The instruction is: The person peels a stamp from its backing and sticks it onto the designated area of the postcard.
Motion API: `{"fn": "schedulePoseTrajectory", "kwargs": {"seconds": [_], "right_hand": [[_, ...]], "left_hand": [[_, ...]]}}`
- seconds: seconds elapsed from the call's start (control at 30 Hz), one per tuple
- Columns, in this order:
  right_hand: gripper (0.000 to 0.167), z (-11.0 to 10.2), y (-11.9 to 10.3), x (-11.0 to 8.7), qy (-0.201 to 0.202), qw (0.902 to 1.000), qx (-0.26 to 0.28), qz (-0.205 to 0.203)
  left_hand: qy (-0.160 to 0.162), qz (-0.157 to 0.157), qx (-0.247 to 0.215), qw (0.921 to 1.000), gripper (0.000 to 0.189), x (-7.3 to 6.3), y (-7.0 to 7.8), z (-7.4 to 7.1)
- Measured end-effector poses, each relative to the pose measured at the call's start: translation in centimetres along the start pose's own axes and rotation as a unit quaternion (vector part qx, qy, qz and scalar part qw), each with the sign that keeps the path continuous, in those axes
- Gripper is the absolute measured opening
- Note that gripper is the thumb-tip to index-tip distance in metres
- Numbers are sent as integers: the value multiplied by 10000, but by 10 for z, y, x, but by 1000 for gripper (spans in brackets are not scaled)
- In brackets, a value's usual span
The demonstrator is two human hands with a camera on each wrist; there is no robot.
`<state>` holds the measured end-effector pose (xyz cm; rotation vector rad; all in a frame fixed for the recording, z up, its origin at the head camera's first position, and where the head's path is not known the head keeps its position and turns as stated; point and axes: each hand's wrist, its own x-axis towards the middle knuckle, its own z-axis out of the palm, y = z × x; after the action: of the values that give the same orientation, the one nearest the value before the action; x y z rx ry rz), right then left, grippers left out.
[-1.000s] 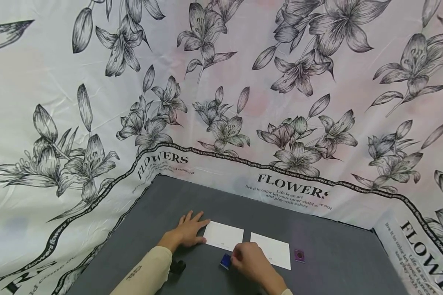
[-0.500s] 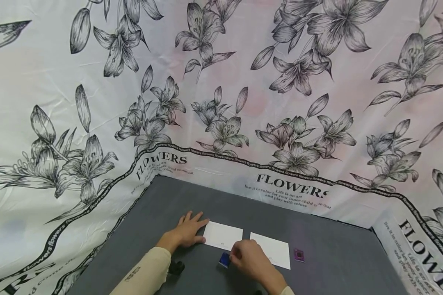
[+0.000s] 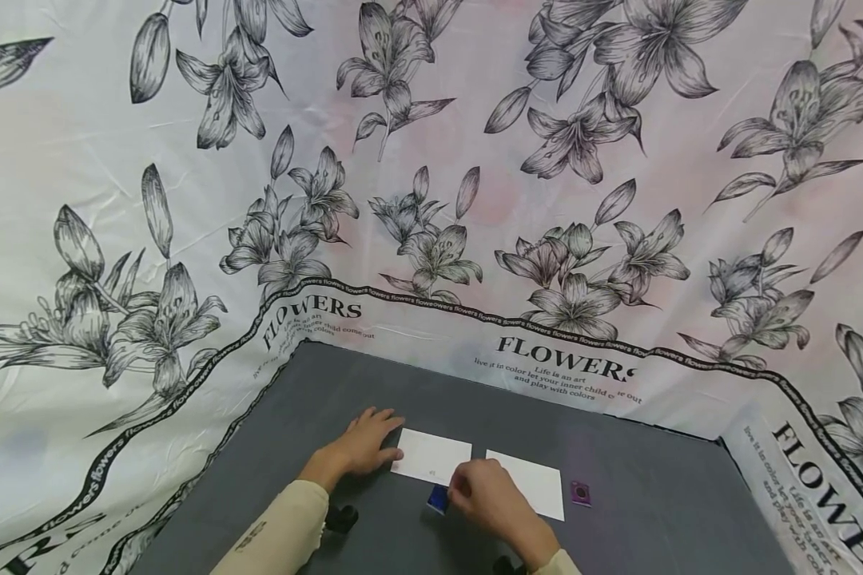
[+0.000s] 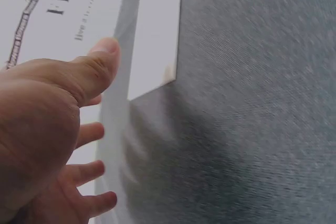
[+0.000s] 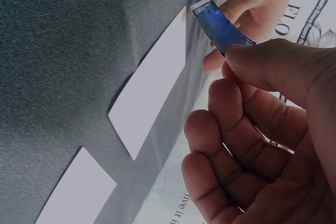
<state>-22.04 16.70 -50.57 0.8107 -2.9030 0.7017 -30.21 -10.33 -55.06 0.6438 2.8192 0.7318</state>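
My right hand (image 3: 489,495) pinches a small flat blue packet (image 5: 218,24) between thumb and index finger, its other fingers curled. The packet has a pale printed strip along one end and looks slightly bent. In the head view, the hand is over the near edges of two white cards, with the blue packet by the left card's near edge. My left hand (image 3: 363,443) has its fingers spread beside the left white card (image 3: 431,455). In the left wrist view, its thumb is apart from the card's corner. The right white card (image 3: 535,483) is partly covered by my right hand.
A small purple square (image 3: 580,493) with a dark round middle lies right of the cards on the grey tabletop (image 3: 654,511). A black object (image 3: 341,519) shows beside my left wrist. A flower-printed curtain (image 3: 431,335) borders the table's back and sides.
My left hand has come away slightly from the left card's edge, its fingers closer together. The blue packet, still pinched in my right hand, has shifted slightly toward the left card.
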Motion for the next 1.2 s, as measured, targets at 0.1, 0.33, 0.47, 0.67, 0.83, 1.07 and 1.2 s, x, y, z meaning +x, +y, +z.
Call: {"fn": "schedulePoseTrajectory", "kwargs": {"seconds": [0.1, 0.33, 0.47, 0.67, 0.83, 1.07, 1.2], "right_hand": [[11, -3, -1, 1, 43, 10000, -40, -68], [10, -8, -3, 2, 25, 10000, -32, -88], [12, -11, -3, 4, -60, 10000, 10, -59], [14, -14, -1, 7, -127, 9999, -25, -30], [15, -16, -2, 8, -65, 9999, -47, -70], [15, -22, -4, 6, 40, 9999, -23, -157], [15, -22, -5, 5, 67, 9998, -11, -175]], "left_hand": [[-23, 125, -36, 9999, 64, -1, 4, -4], [-227, 727, -171, 9970, 60, -6, 23, -17], [-384, 969, -477, 9934, 57, -10, 35, -23], [-581, 1171, -686, 9890, 45, -15, 52, -29], [-686, 1486, -772, 9835, 33, -17, 61, -28], [-485, 1963, -1115, 9730, 10, -13, 69, -15], [-313, 2037, -1094, 9724, 10, -13, 72, -9]]}}
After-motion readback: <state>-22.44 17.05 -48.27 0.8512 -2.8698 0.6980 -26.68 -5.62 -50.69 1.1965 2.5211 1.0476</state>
